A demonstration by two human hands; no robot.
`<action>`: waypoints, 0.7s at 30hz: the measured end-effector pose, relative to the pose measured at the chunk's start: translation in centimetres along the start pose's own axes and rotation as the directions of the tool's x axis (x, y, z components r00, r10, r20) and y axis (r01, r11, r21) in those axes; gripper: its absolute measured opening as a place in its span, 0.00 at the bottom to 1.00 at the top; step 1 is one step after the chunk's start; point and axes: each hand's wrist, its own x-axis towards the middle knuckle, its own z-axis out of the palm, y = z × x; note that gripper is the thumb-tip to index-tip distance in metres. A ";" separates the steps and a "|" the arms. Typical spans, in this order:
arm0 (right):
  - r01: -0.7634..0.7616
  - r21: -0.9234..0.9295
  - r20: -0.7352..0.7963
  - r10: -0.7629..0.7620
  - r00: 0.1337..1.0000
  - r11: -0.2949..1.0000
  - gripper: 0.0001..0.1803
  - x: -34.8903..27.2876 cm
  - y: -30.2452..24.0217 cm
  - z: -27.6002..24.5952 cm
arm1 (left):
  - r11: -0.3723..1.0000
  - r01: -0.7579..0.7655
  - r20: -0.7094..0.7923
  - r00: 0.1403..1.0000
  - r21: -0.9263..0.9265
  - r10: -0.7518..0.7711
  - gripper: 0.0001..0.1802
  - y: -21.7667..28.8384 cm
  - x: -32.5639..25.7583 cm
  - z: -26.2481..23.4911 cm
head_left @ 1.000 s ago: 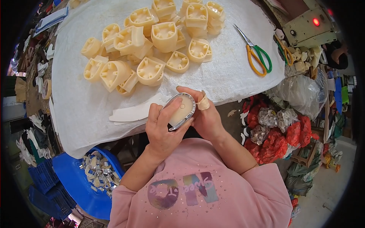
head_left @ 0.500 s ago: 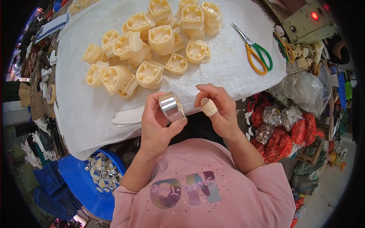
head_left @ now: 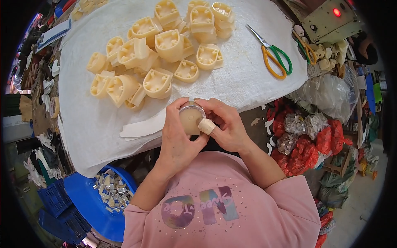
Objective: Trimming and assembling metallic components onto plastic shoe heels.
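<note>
At the table's near edge, both my hands close round a cream plastic shoe heel (head_left: 190, 120) with a shiny silver band round its side. My left hand (head_left: 177, 134) grips it from the left, fingers at its far rim and thumb at the near side. My right hand (head_left: 230, 129) presses on its right side with bent fingers, and its thumb wears a beige tape wrap (head_left: 206, 126). Beside my left hand lies a curved white strip (head_left: 141, 128). Beyond, a pile of similar heels (head_left: 158, 80) without silver sits on the white cloth (head_left: 244, 89).
Scissors with yellow and green handles (head_left: 276, 62) lie at the right of the cloth. A machine box with a red light (head_left: 331, 22) stands far right. Red plastic bags (head_left: 298, 155) sit below right. At lower left is a blue tub (head_left: 82, 194) with silver scraps (head_left: 112, 190).
My right hand has moved left onto the silver-banded heel. The heel has been turned, so its cream flat face shows now instead of the silver side.
</note>
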 end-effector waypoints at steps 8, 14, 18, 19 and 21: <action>-0.003 0.003 -0.136 0.004 0.991 1.000 0.15 0.5 1.2 0.2 | 0.994 0.078 0.054 0.996 -0.082 -0.073 0.42 1.6 0.0 0.8; -0.135 0.231 -0.041 0.148 0.988 0.964 0.16 -0.1 0.6 -0.3 | 0.961 0.133 0.126 0.987 -0.243 -0.104 0.44 0.5 0.0 0.6; -0.076 0.003 -0.050 0.076 0.996 0.997 0.15 0.1 0.8 0.0 | 0.987 0.019 0.072 0.997 -0.159 -0.008 0.45 0.8 -0.5 1.0; -0.085 -0.003 -0.064 0.085 0.994 0.996 0.14 0.2 0.7 0.4 | 0.987 0.020 0.075 0.997 -0.159 -0.008 0.45 0.8 -0.5 0.9; -0.091 -0.006 -0.074 0.090 0.993 0.996 0.14 0.2 0.3 0.7 | 0.982 0.057 0.090 0.995 -0.178 -0.042 0.44 0.6 -0.4 0.4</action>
